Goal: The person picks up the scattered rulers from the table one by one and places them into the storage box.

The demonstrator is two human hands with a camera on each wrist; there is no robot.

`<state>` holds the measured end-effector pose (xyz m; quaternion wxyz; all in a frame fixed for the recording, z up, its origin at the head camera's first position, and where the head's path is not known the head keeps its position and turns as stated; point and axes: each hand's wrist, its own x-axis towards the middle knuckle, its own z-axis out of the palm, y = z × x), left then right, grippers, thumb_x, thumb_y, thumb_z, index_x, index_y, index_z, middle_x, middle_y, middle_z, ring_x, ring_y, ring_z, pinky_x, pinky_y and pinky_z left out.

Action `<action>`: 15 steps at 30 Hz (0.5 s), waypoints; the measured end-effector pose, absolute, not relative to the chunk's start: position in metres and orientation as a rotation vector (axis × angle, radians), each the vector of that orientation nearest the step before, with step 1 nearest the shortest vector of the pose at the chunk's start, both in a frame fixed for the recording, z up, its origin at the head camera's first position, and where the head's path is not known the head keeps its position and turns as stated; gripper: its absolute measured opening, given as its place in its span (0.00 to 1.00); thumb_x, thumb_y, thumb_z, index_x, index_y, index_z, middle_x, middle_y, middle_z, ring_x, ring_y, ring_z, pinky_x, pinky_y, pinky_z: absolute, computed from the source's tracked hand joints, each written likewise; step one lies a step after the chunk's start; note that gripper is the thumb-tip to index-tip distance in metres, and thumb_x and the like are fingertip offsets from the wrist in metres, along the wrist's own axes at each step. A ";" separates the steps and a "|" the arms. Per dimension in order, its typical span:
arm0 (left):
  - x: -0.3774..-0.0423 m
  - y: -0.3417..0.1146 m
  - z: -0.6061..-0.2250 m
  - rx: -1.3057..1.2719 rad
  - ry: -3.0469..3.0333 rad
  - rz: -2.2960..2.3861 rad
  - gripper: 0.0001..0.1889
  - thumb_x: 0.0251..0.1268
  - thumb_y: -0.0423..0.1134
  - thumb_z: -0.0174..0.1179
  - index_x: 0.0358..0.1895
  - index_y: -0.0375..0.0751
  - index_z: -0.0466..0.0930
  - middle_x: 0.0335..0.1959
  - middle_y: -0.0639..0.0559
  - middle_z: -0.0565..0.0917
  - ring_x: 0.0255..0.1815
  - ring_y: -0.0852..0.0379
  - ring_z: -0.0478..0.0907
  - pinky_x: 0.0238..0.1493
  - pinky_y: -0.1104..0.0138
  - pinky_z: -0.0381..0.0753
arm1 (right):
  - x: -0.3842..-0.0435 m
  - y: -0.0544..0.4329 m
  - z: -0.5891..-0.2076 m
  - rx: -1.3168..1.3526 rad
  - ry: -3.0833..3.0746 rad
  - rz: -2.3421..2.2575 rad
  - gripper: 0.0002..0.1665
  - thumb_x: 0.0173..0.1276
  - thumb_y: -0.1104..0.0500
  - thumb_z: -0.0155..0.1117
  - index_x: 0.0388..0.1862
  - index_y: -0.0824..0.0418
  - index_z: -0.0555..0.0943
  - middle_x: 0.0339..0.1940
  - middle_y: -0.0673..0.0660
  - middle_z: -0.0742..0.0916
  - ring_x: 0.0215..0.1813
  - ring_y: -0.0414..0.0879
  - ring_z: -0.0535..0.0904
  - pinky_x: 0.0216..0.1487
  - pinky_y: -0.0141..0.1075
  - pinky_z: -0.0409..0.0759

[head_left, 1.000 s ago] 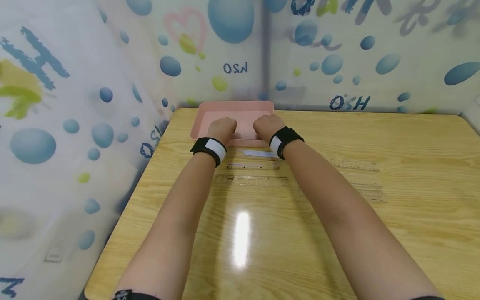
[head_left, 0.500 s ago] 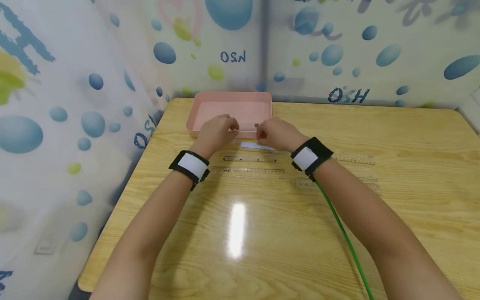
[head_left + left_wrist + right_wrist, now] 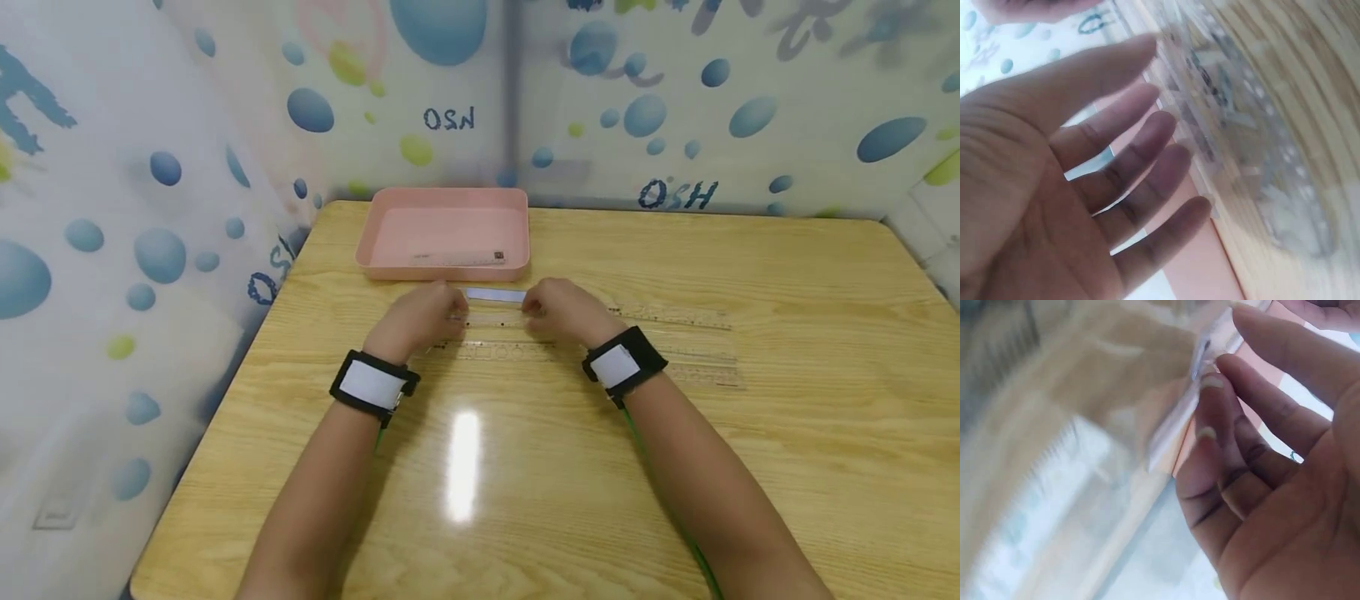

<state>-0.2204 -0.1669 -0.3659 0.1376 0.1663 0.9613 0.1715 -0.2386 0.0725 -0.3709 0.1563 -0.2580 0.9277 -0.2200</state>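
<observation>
Both hands are over the near side of the pink tray (image 3: 442, 273). My left hand (image 3: 423, 317) is at the left ends of clear rulers, its fingers loosely extended and the thumb apart, nothing between them in the left wrist view. My right hand (image 3: 566, 312) has softly bent fingers, with a gap between thumb and forefinger; its fingertips overlap a pale strip-like ruler (image 3: 1175, 422) in the right wrist view. Between the hands lie a whitish ruler (image 3: 495, 295) and a clear ruler with black dots (image 3: 491, 322). A transparent stencil ruler (image 3: 502, 352) lies nearer. One clear ruler (image 3: 457, 259) rests inside the tray.
More transparent rulers (image 3: 678, 317) lie on the wooden table (image 3: 555, 500) to the right, partly behind the right forearm. A patterned wall covering (image 3: 600, 167) stands behind the table and along its left side. A green cable (image 3: 701, 562) runs by the right forearm.
Both hands have come out of the tray toward the person, leaving a clear ruler inside it. They are now lower, over the rulers on the table, with the fingers loosened.
</observation>
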 end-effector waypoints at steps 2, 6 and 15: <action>-0.218 -0.167 -0.366 0.473 2.776 0.517 0.14 0.67 0.37 0.71 0.53 0.37 0.87 0.52 0.45 0.88 0.43 0.52 0.84 0.53 0.56 0.84 | -0.239 0.071 -0.374 -0.736 2.653 -0.645 0.17 0.71 0.61 0.71 0.56 0.68 0.87 0.54 0.63 0.89 0.59 0.56 0.85 0.63 0.49 0.82; -0.218 -0.168 -0.366 0.447 2.757 0.544 0.14 0.67 0.35 0.71 0.53 0.36 0.86 0.51 0.44 0.87 0.42 0.52 0.84 0.51 0.57 0.84 | -0.239 0.068 -0.378 -0.733 2.645 -0.670 0.15 0.69 0.61 0.73 0.52 0.67 0.87 0.50 0.62 0.89 0.55 0.54 0.84 0.60 0.47 0.82; -0.218 -0.167 -0.364 0.477 2.756 0.513 0.12 0.68 0.34 0.70 0.51 0.37 0.85 0.50 0.45 0.87 0.47 0.50 0.83 0.54 0.56 0.83 | -0.244 0.074 -0.380 -0.768 2.601 -0.791 0.04 0.74 0.60 0.67 0.39 0.60 0.85 0.32 0.53 0.85 0.34 0.44 0.77 0.41 0.38 0.76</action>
